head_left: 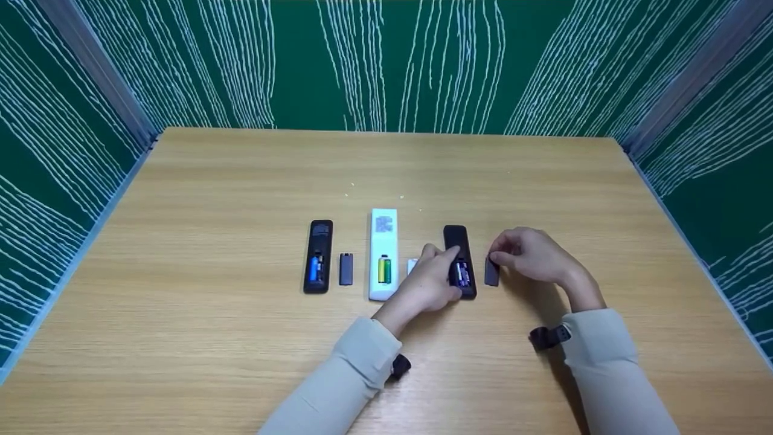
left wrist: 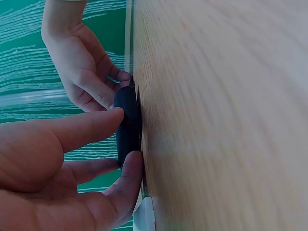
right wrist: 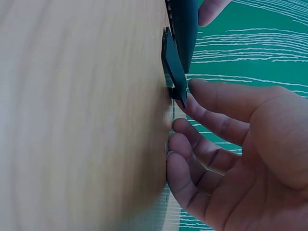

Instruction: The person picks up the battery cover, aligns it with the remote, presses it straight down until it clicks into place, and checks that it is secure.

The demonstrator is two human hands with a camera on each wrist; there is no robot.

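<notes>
Well inside table edges, hands hold rightmost remote, cover.

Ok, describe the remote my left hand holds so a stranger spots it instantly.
On the wooden table, find the rightmost remote, black, held by the left hand. Its purplish batteries set it apart from the white remote and the leftmost black remote, which shows blue.

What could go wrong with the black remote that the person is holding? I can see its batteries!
The right hand pinches the dark cover near one end, so it might slip and drop. The left hand grips the black remote; if that gets tipped over, its uncovered batteries could fall out. Another dark cover lies beside the leftmost remote, so the two covers might get mixed up.
</notes>
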